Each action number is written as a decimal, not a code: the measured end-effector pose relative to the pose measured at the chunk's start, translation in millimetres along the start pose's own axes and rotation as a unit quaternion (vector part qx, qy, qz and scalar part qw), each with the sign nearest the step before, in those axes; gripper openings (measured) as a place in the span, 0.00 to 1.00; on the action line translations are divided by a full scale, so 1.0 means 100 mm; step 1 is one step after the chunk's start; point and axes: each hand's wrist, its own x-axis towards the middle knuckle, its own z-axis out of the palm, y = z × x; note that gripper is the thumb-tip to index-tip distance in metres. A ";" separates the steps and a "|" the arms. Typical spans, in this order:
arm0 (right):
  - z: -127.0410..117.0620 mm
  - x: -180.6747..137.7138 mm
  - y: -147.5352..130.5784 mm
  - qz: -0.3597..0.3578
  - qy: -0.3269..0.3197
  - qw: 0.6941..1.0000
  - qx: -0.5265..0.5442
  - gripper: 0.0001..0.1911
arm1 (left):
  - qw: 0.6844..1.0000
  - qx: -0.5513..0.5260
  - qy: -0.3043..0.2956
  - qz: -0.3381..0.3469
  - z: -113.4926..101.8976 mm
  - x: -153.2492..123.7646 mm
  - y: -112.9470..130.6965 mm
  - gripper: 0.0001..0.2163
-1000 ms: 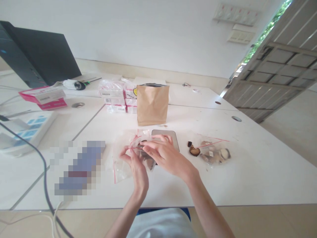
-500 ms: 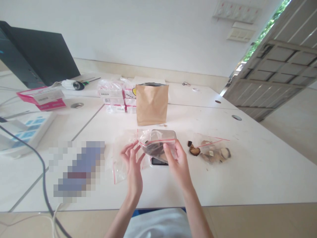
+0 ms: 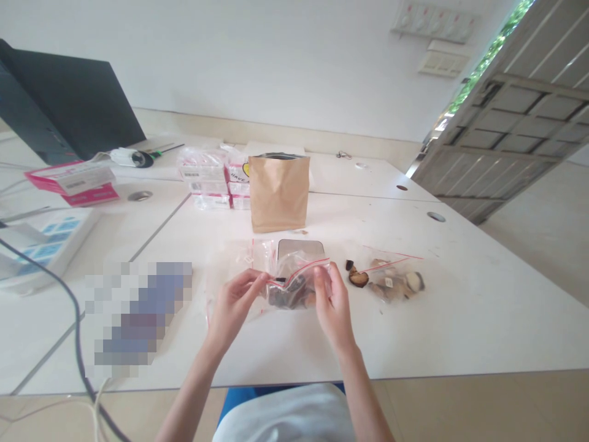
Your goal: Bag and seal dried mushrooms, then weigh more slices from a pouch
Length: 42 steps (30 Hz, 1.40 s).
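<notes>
Both hands hold a small clear zip bag (image 3: 294,287) with a red seal line and dark dried slices inside, just above the white table (image 3: 414,331). My left hand (image 3: 234,302) pinches its left top corner. My right hand (image 3: 332,302) grips its right edge. Behind the bag lies a small flat grey scale (image 3: 301,248). Several empty clear zip bags (image 3: 230,261) lie under and left of my left hand.
A brown paper pouch (image 3: 278,191) stands open behind the scale. Right of my hands lies another zip bag of dried slices (image 3: 393,282) with loose pieces (image 3: 358,277) beside it. Pink-and-white boxes (image 3: 209,178), a laptop (image 3: 69,104) and cables (image 3: 78,344) sit left.
My right hand lifted the filled bag over the scale, then lowered it toward me. My left hand let go for a moment and now pinches the bag's left corner again.
</notes>
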 end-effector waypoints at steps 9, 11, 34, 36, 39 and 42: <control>-0.12 -0.07 0.23 -0.119 0.053 0.985 -0.115 0.10 | 0.985 0.156 0.050 0.047 -0.06 0.02 0.16 0.14; -0.16 -0.07 0.25 -0.136 0.053 0.982 -0.123 0.11 | 0.986 0.165 0.029 0.028 -0.05 0.04 0.18 0.15; -0.27 0.05 -0.13 -0.164 -0.052 0.977 -0.125 0.13 | 0.999 0.005 0.011 0.051 0.18 -0.13 -0.18 0.19; -0.28 0.07 -0.16 -0.189 -0.042 0.971 -0.139 0.13 | 0.996 0.005 0.066 0.056 0.18 -0.15 -0.20 0.17; -0.29 0.08 -0.13 -0.132 0.054 0.985 -0.095 0.15 | 0.982 -0.027 0.181 0.053 0.15 -0.15 -0.20 0.15; -0.26 0.04 -0.05 -0.069 0.063 0.994 -0.049 0.15 | 0.974 -0.089 0.202 0.047 0.14 -0.10 -0.16 0.15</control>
